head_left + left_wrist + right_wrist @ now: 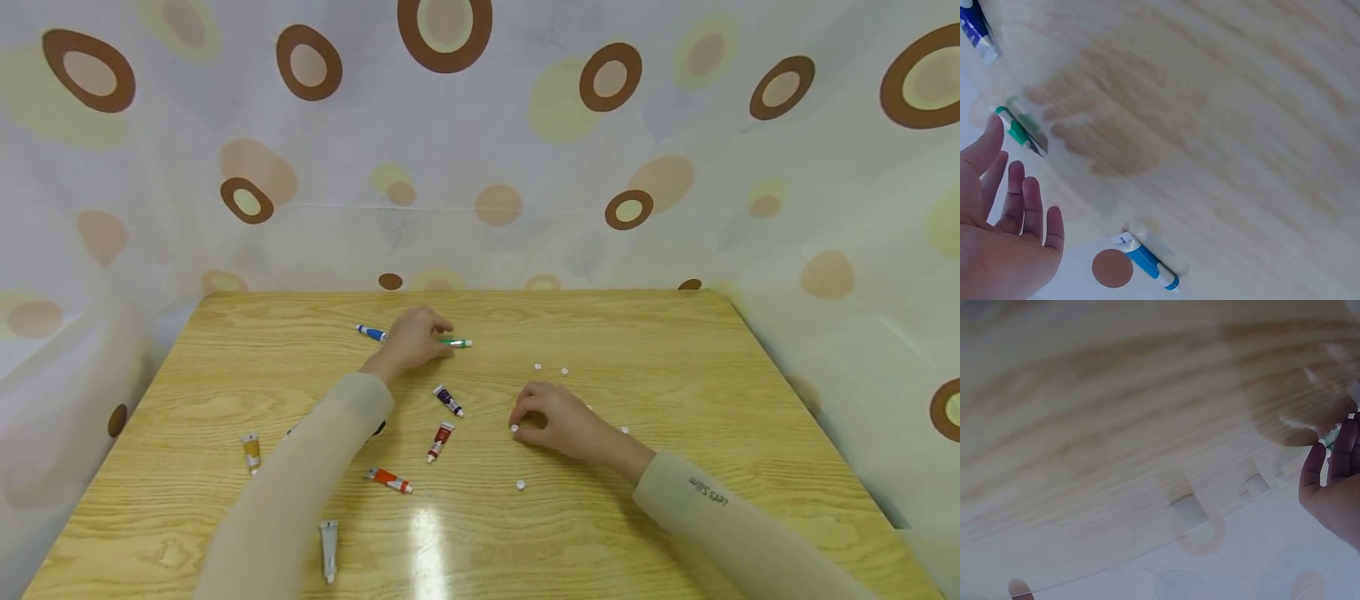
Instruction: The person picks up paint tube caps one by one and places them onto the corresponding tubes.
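Note:
My left hand (415, 340) reaches over a green paint tube (457, 342) at the back of the table. In the left wrist view its fingers (1032, 203) are spread and gently bent, and the thumb comes right up to the green tube (1017, 130). A blue paint tube (371, 333) lies just left of that hand. Right of centre, my right hand (561, 421) pinches a small white cap (514, 428) between thumb and forefinger, low over the table. The right wrist view shows only part of this hand (1338, 478), with the cap hidden.
Purple (448, 400), red (440, 442), orange (389, 480), yellow (252, 452) and silver-white (329, 550) paint tubes lie around the left forearm, which partly covers others. More white caps, one nearer the front (521, 484), one farther back (537, 367), surround the right hand. A patterned curtain (480, 167) hangs behind.

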Demonstrator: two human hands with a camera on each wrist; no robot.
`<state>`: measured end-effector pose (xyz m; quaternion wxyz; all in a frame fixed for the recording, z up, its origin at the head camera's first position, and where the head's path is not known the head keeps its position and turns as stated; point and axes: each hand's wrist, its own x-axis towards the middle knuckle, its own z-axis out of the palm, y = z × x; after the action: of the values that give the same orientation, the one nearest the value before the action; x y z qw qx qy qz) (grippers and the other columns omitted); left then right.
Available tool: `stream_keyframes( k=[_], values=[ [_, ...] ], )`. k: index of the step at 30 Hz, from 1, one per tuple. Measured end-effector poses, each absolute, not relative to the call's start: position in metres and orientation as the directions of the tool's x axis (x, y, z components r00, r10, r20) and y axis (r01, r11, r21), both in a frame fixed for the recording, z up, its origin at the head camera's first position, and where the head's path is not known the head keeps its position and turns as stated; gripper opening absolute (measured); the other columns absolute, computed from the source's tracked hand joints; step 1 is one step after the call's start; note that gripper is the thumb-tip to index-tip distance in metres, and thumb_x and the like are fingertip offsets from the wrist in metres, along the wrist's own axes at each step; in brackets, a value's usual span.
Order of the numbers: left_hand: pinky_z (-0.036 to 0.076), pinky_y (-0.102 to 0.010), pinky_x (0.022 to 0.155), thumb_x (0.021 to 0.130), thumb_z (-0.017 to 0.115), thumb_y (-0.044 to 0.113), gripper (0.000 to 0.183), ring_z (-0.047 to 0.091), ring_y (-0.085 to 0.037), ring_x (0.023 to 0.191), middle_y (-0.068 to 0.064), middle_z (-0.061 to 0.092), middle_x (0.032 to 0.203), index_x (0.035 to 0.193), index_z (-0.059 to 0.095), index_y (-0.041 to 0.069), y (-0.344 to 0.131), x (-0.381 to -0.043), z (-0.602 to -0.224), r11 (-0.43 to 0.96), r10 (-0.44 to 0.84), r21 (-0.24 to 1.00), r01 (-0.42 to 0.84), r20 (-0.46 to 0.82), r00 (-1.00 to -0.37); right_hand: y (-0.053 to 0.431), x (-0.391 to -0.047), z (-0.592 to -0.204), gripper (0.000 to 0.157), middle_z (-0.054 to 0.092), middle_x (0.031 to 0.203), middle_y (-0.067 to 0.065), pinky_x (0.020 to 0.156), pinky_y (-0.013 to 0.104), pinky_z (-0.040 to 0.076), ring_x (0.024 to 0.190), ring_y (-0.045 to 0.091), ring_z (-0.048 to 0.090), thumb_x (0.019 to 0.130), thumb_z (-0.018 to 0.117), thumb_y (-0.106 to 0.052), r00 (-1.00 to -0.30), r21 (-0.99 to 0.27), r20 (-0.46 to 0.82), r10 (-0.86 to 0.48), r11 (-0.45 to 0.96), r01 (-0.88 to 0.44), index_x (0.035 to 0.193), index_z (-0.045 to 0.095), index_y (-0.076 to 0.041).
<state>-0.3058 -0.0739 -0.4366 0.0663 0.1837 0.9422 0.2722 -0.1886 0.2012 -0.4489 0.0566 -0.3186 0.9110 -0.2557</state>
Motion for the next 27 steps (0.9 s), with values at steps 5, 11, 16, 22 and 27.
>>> stream_keyframes(
  k=[5,11,16,22,27],
  values=[
    [0.053,-0.046,0.100,0.093,0.078,0.025,0.038,0.062,-0.029,0.116,-0.009,0.066,0.127,0.129,0.072,0.012,-0.076,-0.301,-0.426,0.764,0.434,0.535,0.361,-0.011,-0.901,0.201,-0.191,-0.447,0.006,0.067,0.106,-0.006,0.096,0.037,0.055,0.104,0.014,0.063,0.091,0.080,-0.019,-0.795,-0.527,0.055,-0.604,0.659,-0.537,0.093,0.075,-0.022],
    [0.053,-0.045,0.100,0.093,0.079,0.023,0.028,0.064,-0.028,0.114,-0.007,0.070,0.123,0.119,0.078,0.014,-0.078,-0.296,-0.419,0.733,0.540,0.486,0.475,0.007,-0.841,0.203,-0.194,-0.444,0.008,0.068,0.104,-0.007,0.094,0.035,0.055,0.102,0.013,0.063,0.091,0.079,-0.015,-0.803,-0.572,0.068,-0.592,0.637,-0.517,0.092,0.075,-0.022],
    [0.054,-0.045,0.099,0.092,0.079,0.022,0.028,0.066,-0.028,0.111,-0.006,0.070,0.122,0.118,0.078,0.012,-0.079,-0.291,-0.413,0.698,0.616,0.458,0.550,0.007,-0.787,0.205,-0.196,-0.439,0.007,0.069,0.104,-0.007,0.091,0.034,0.055,0.101,0.014,0.064,0.092,0.077,-0.015,-0.821,-0.606,0.065,-0.567,0.631,-0.484,0.095,0.074,-0.021],
    [0.055,-0.044,0.101,0.093,0.078,0.021,0.027,0.066,-0.028,0.115,-0.006,0.070,0.122,0.118,0.078,0.012,-0.080,-0.284,-0.405,0.671,0.664,0.442,0.595,0.000,-0.748,0.205,-0.195,-0.430,0.008,0.070,0.100,-0.007,0.097,0.040,0.056,0.098,0.016,0.066,0.093,0.076,-0.012,-0.832,-0.636,0.098,-0.546,0.609,-0.474,0.097,0.073,-0.019],
    [0.055,-0.042,0.100,0.092,0.079,0.019,0.024,0.066,-0.025,0.113,-0.004,0.071,0.118,0.116,0.079,0.013,-0.079,-0.279,-0.402,0.642,0.713,0.425,0.638,-0.025,-0.701,0.207,-0.195,-0.425,0.010,0.070,0.100,-0.005,0.087,0.038,0.058,0.096,0.016,0.065,0.093,0.075,-0.009,-0.834,-0.645,0.135,-0.536,0.591,-0.484,0.098,0.071,-0.017]
  ],
)
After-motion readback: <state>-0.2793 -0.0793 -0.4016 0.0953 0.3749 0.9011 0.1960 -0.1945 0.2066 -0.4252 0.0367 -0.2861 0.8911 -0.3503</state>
